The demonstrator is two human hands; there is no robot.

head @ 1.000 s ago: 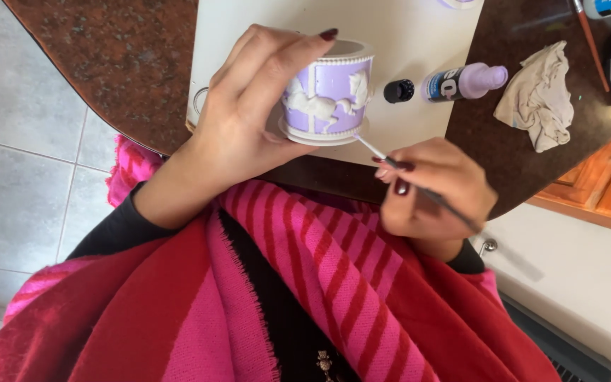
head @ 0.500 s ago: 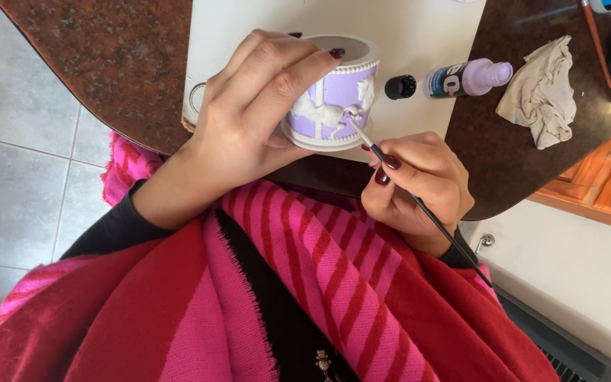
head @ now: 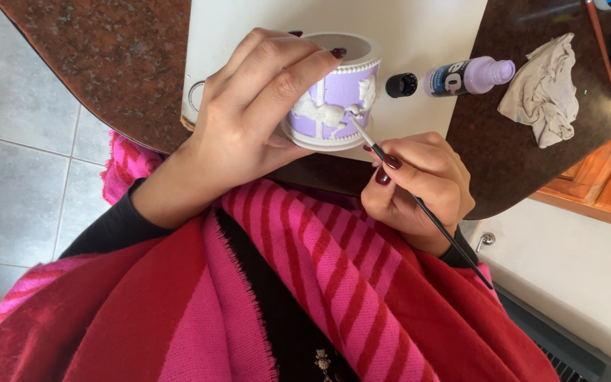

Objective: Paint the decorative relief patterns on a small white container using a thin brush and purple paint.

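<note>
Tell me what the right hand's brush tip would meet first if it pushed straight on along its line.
The right hand points the paintbrush up-left; its tip is already at the white horse relief on the purple pot, so that comes first.

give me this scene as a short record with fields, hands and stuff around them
left hand: left hand grips a round lilac pot with white raised horse figures, tilted on its side
right hand: right hand holds a thin paintbrush, tip on the pot's white relief
surface: white sheet on a dark speckled counter
nearby: lilac paint bottle lying on its side, its black cap beside it, crumpled cloth to the right
clothing: red and pink striped shawl
</note>
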